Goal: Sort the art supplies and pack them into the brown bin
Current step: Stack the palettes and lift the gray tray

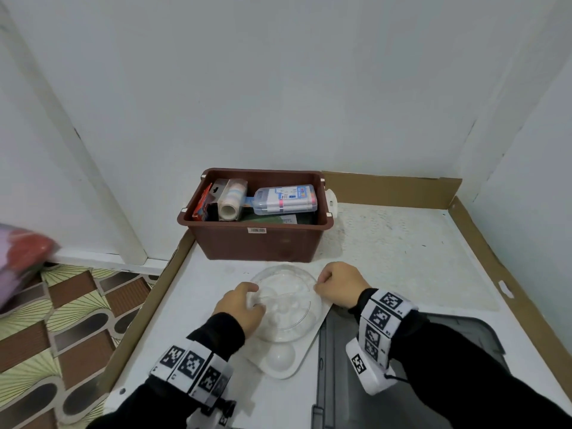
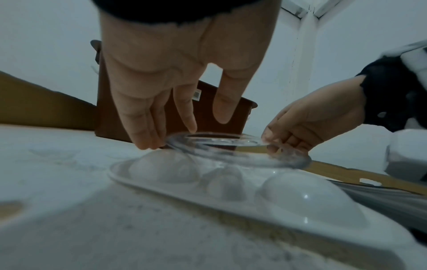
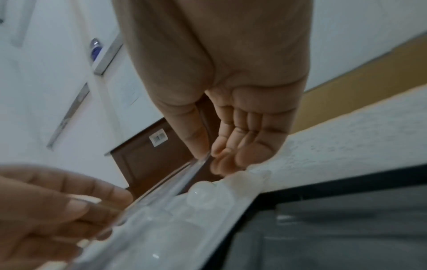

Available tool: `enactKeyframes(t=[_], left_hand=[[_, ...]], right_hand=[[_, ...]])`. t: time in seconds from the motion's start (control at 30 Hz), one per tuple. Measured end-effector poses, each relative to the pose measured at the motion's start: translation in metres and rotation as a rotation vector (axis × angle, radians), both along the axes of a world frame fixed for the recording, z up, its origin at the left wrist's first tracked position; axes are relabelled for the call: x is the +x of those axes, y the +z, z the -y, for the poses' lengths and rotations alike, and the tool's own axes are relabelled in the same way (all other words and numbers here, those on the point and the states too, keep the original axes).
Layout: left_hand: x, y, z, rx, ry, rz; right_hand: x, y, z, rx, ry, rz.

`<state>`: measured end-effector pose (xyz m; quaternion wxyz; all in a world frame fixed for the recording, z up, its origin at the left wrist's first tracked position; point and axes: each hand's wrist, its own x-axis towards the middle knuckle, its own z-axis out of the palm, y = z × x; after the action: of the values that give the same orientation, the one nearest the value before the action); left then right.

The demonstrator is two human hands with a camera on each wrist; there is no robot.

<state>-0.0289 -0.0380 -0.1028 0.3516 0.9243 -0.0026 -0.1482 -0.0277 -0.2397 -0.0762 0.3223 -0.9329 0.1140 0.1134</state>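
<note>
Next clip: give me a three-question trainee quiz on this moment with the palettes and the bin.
1. True or false: both hands hold the clear round palette.
2. What lies under it? A) white palette B) brown bin C) grey lid
3. Fill in: the tape roll lies in the ____.

Key: 1 true, left hand and right hand pinch its rim. 2 A, the white palette. 3 brown bin.

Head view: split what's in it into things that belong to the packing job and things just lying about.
Job:
brown bin
clear round palette, pinched by left hand and right hand
white palette under it
tape roll, marker case, both in the bin

Lying about:
grey lid
cardboard tray
patterned floor
</note>
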Motion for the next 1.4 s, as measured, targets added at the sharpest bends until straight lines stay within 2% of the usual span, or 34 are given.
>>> enactKeyframes(t=[0.1,0.23,0.37,0.47,0.6,0.7,0.8,0.87,0.97,1.1,1.23,1.4], left_hand=[[-0.005,0.004,-0.006,-0.186,0.080,0.100],[-0.016,0.019,-0.016,-0.317,0.097,0.352],[-0.015,0.050,-0.025,-0.471,-0.009,0.511],[-0.002,0.074,-0.025,-0.571,-0.099,0.508],[0.028,0.091,-0.014,-0.585,-0.119,0.536],[0.060,0.091,-0.005,-0.482,-0.117,0.646],[0.089,0.085,0.002,-0.420,-0.063,0.655],[0.107,0.078,0.005,-0.267,-0.032,0.623],[0.120,0.070,0.009,-0.064,-0.030,0.587],[0.123,0.061,0.011,0.036,-0.020,0.673],[0.126,0.050,0.016,0.314,0.001,0.637],[0.120,0.044,0.020,0.460,0.019,0.608]], right_hand=[[-0.007,0.010,-0.004,0.352,-0.094,-0.031],[-0.015,0.048,0.002,0.649,-0.008,0.015],[-0.013,0.091,0.014,0.808,0.042,0.162],[0.001,0.105,0.015,0.901,-0.061,0.256],[0.029,0.105,0.010,0.977,-0.215,0.320],[0.055,0.097,0.006,0.864,-0.301,0.334],[0.080,0.084,0.007,0.502,-0.274,0.407],[0.089,0.074,0.008,0.283,-0.257,0.430],[0.097,0.058,0.010,0.086,-0.198,0.406],[0.098,0.040,0.009,-0.026,-0.065,0.396],[0.098,0.030,0.009,-0.162,0.000,0.429],[0.095,0.022,0.010,-0.047,-0.028,0.479]])
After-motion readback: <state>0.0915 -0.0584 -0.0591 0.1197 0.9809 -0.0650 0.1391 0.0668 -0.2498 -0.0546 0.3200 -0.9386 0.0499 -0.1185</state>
